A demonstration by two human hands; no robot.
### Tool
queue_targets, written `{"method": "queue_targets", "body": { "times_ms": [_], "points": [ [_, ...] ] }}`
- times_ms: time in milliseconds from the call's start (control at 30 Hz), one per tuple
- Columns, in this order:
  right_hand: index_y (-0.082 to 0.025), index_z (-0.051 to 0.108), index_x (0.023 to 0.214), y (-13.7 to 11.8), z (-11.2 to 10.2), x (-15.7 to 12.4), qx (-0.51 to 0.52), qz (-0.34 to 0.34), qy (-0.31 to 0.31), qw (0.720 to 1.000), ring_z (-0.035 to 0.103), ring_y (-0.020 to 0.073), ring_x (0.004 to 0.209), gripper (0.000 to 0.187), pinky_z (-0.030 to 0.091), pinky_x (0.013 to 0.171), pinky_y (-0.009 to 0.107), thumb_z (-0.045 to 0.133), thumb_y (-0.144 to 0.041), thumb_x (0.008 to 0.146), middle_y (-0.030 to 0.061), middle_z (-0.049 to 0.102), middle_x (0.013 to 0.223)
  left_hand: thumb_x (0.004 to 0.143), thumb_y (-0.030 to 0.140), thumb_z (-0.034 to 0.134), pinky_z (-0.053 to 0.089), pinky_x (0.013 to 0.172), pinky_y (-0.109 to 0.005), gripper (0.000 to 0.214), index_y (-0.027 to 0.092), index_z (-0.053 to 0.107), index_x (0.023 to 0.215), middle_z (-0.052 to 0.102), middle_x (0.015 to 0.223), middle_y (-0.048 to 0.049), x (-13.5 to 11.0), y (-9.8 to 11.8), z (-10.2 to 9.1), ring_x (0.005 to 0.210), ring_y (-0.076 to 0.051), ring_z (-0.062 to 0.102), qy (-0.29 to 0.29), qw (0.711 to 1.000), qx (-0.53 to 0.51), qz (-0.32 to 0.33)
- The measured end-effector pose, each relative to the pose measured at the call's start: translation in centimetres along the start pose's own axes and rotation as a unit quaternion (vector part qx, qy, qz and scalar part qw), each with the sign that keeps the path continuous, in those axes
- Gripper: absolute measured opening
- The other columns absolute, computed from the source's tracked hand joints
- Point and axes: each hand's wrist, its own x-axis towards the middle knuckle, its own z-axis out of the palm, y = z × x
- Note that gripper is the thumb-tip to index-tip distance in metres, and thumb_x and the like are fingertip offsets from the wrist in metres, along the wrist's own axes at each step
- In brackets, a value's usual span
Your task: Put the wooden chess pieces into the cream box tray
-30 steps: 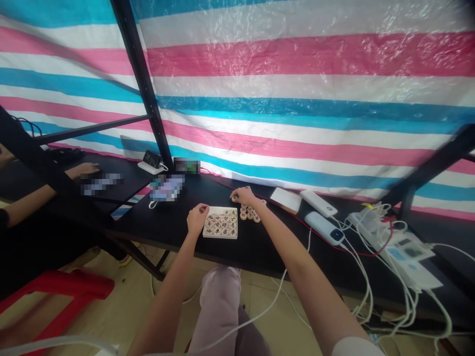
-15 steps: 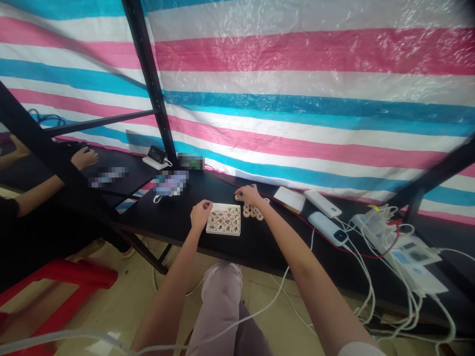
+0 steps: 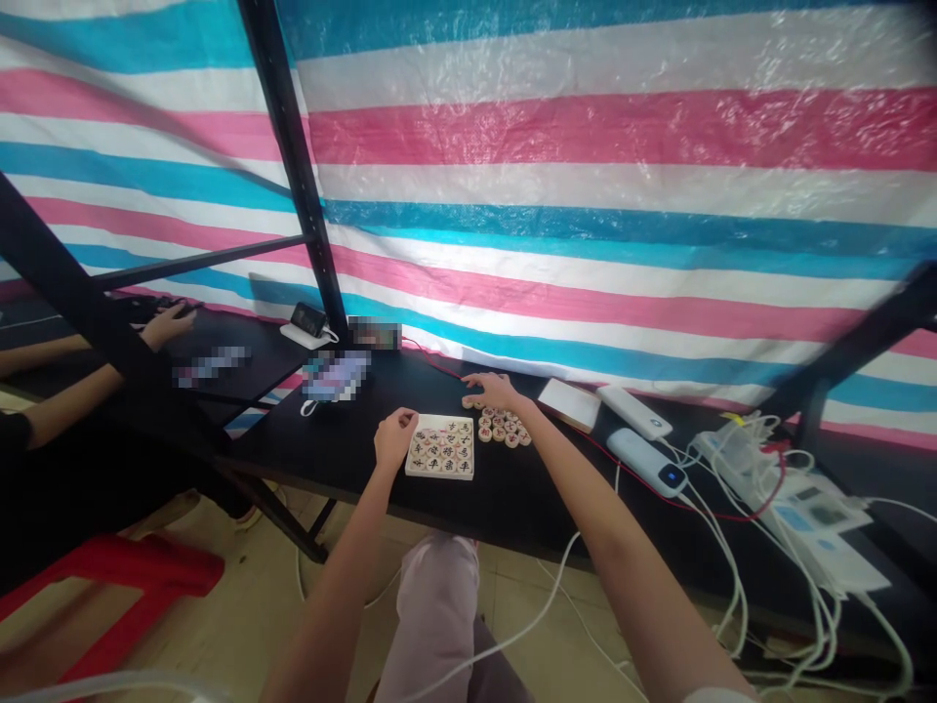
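Observation:
A small square wooden tray (image 3: pixel 440 471) lies on the black table (image 3: pixel 344 454), filled with round wooden game pieces bearing red and black characters. My left hand (image 3: pixel 394 437) rests in a loose fist against the tray's left edge. Several loose round pieces (image 3: pixel 504 430) lie just right of the tray. My right hand (image 3: pixel 493 388) lies over the far end of that pile, fingers curled down onto the pieces; what is under them is hidden.
A flat white box (image 3: pixel 567 402), two power banks (image 3: pixel 633 412) and a tangle of white cables with chargers (image 3: pixel 797 493) fill the table's right side. A black post (image 3: pixel 293 166) stands behind. Another person's arm (image 3: pixel 80 400) reaches over the left table. A red stool (image 3: pixel 124 576) stands below.
The view has shifted slightly. My right hand has stayed over the loose pieces, its fingers now flatter; my left hand has kept its place by the tray. The other person's hand moved farther back.

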Motion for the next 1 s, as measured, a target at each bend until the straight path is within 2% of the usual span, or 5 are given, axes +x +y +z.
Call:
{"method": "queue_targets", "body": {
  "times_ms": [233, 367, 500, 733, 1000],
  "points": [
    [-0.026, 0.065, 0.090, -4.9, -0.2, -0.7, -0.092, -0.145, -0.087, 0.981, 0.057, 0.0166, 0.088, 0.018, 0.028, 0.074, 0.028, 0.060, -0.036, 0.075, -0.0003, 0.066, 0.093, 0.083, 0.041, 0.043, 0.036, 0.059, -0.021, 0.028, 0.024, 0.064, 0.086, 0.068, 0.082, -0.0014, -0.1, 0.1, 0.0, 0.075, -0.014, 0.060, 0.001, 1.000, -0.019, 0.005],
    [-0.023, 0.066, 0.090, -6.5, 1.0, -2.0, -0.204, -0.168, -0.074, 0.962, 0.055, 0.0207, 0.094, 0.017, 0.029, 0.077, 0.031, 0.060, -0.024, 0.074, 0.0051, 0.065, 0.097, 0.085, 0.043, 0.040, 0.037, 0.061, -0.021, 0.032, 0.024, 0.065, 0.086, 0.069, 0.085, -0.0024, -0.1, 0.1, 0.0, 0.078, -0.016, 0.061, 0.001, 1.000, -0.027, -0.003],
    [-0.020, 0.065, 0.091, -6.5, 1.0, -2.3, -0.215, -0.193, -0.047, 0.956, 0.055, 0.0204, 0.094, 0.017, 0.030, 0.077, 0.030, 0.056, -0.023, 0.077, 0.0077, 0.065, 0.097, 0.084, 0.045, 0.041, 0.036, 0.061, -0.021, 0.032, 0.024, 0.065, 0.087, 0.069, 0.086, -0.0024, -0.2, 0.0, -0.1, 0.079, -0.016, 0.061, -0.001, 0.999, -0.034, -0.005],
    [-0.025, 0.066, 0.092, -3.7, -1.7, 0.0, -0.152, -0.032, -0.030, 0.987, 0.058, 0.0193, 0.089, 0.041, 0.032, 0.075, 0.029, 0.046, -0.058, 0.080, 0.0044, 0.068, 0.093, 0.087, 0.050, 0.029, 0.036, 0.060, -0.022, 0.042, 0.024, 0.062, 0.093, 0.064, 0.068, 0.0012, -0.4, 0.3, -0.7, 0.069, -0.014, 0.059, 0.001, 0.998, -0.068, -0.004],
    [-0.018, 0.069, 0.075, -3.4, 0.3, 2.6, -0.213, 0.006, -0.046, 0.976, 0.059, 0.0252, 0.089, 0.059, 0.032, 0.080, 0.036, 0.033, -0.063, 0.083, 0.0134, 0.068, 0.090, 0.088, 0.051, 0.022, 0.037, 0.059, -0.022, 0.049, 0.024, 0.062, 0.087, 0.062, 0.066, 0.0011, -0.4, 0.4, -0.7, 0.067, -0.014, 0.058, -0.003, 0.997, -0.082, -0.003]
  ]
}}
